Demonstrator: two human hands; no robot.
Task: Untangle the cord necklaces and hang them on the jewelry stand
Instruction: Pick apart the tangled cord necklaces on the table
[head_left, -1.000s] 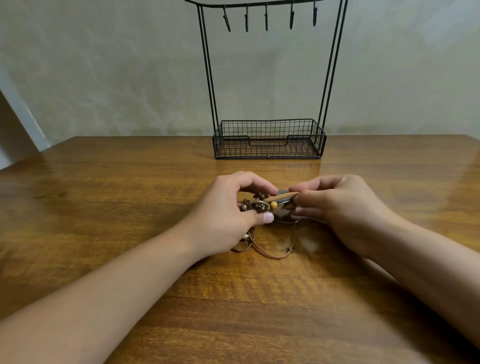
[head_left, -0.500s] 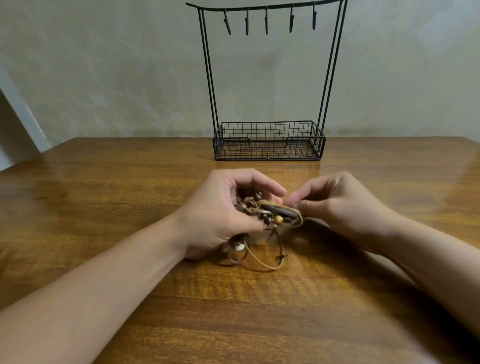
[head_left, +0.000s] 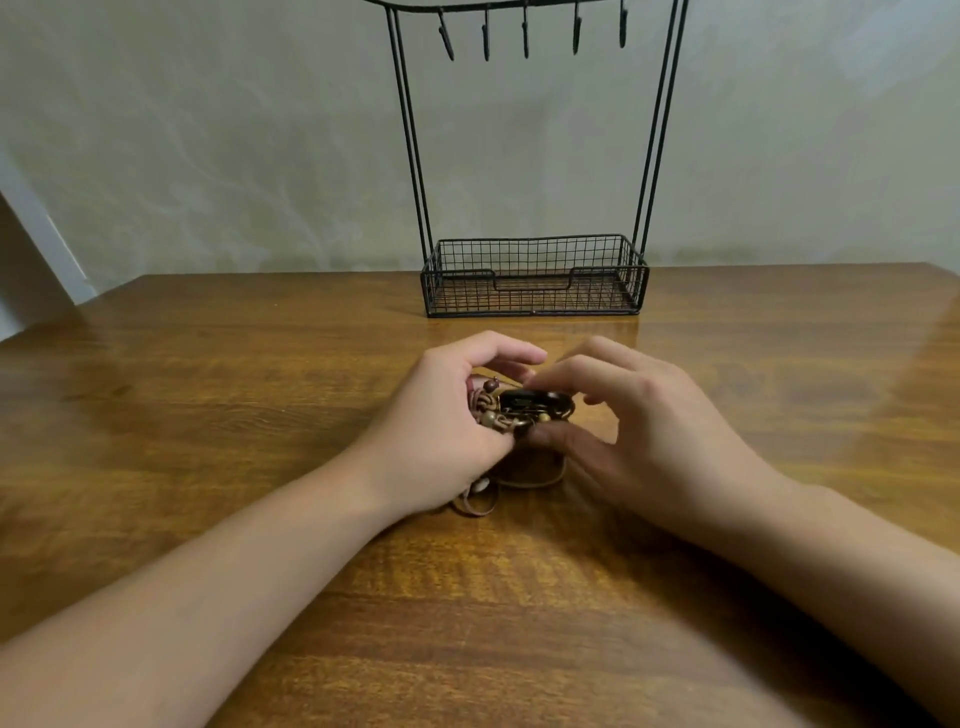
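1. The person's left hand (head_left: 441, 431) curls round a knotted bundle of cord necklaces (head_left: 511, 413), holding it just above the tabletop (head_left: 208, 415), near the middle and well short of the jewelry stand (head_left: 535, 280).
2. The right hand (head_left: 639, 431) meets the bundle from the other side; its thumb and forefinger appear to pinch a dark oval pendant (head_left: 537, 402) at the top of the tangle, the other fingers loosely spread.
3. The step in hand is judged to be the loosening of the knot, with nothing hung yet.
4. To do it well, the left hand should hold the mass lightly rather than squeeze it, so the loops can slacken.
5. The right hand should work one pendant or one cord end free and follow that single strand back through the loops, not tug, since pulling would likely tighten the knot.
6. Laying the bundle flat and spreading it may show which loop crosses which.
7. Counts: two hands; one stand with one wire basket at its base and five hooks (head_left: 525, 39) on the top bar, all bare.
8. How many necklaces are in the bundle cannot be told; several wooden beads (head_left: 488, 385) and tan cord loops (head_left: 530, 480) hanging below show, too tangled to count.
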